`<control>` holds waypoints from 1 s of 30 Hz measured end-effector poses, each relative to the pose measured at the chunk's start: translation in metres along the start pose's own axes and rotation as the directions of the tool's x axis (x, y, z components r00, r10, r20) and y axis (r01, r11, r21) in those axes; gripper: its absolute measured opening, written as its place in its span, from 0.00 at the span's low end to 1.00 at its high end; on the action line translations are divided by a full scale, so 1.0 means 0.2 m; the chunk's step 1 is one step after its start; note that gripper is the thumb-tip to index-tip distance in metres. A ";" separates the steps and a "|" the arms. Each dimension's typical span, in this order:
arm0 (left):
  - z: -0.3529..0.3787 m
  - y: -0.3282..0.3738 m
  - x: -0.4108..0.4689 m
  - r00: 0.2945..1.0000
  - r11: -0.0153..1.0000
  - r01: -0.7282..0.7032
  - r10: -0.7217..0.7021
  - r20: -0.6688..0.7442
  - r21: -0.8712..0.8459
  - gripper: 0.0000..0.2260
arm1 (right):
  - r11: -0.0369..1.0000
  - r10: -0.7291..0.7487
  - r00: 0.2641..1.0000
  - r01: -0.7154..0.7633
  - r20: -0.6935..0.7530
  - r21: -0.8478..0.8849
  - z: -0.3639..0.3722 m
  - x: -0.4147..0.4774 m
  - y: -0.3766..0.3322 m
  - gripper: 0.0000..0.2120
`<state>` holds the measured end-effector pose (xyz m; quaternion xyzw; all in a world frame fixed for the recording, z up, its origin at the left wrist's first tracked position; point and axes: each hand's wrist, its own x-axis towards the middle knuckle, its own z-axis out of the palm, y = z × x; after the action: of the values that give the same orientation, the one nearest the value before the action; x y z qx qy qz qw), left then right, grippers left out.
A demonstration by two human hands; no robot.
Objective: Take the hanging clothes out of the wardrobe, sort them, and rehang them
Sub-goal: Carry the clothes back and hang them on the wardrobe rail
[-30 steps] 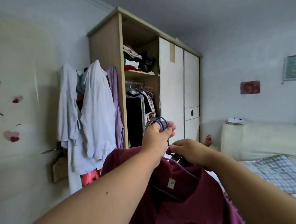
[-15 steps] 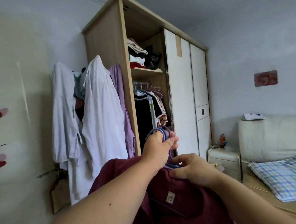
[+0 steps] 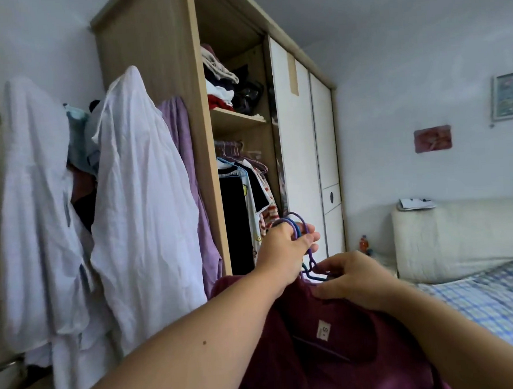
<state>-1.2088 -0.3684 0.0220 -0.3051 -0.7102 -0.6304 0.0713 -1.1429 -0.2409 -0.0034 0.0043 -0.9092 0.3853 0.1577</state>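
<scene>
My left hand (image 3: 285,249) grips a bunch of purple and blue hanger hooks (image 3: 297,226), held up in front of the open wardrobe (image 3: 164,79). A maroon shirt (image 3: 334,355) with an S label hangs from those hangers, close below me. My right hand (image 3: 350,278) pinches the hanger necks at the shirt's collar. Inside the wardrobe, dark, white and striped clothes (image 3: 243,201) hang from the rail, under a shelf of folded clothes (image 3: 224,85).
White and purple garments (image 3: 135,201) hang on the wall left of the wardrobe. The white sliding doors (image 3: 304,161) are to the right. A bed with a checked pillow (image 3: 489,297) and a cream headboard (image 3: 462,239) lies at the right, beside a small bedside cabinet.
The view has moved closer to the wardrobe and tilted up. Both hands keep their hold on the hangers and shirt, now raised nearer the wardrobe opening.
</scene>
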 end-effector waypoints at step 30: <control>-0.01 -1.01 2.10 0.986 0.986 -0.116 0.129 -0.109 0.120 0.06 | 0.997 -0.047 0.978 0.034 -0.202 -0.067 0.10 2.11 0.59 0.15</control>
<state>-1.6527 -0.2303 0.0544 -0.3064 -0.7193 -0.6002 0.1685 -1.5655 -0.1238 0.0243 -0.0217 -0.8999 0.3513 0.2575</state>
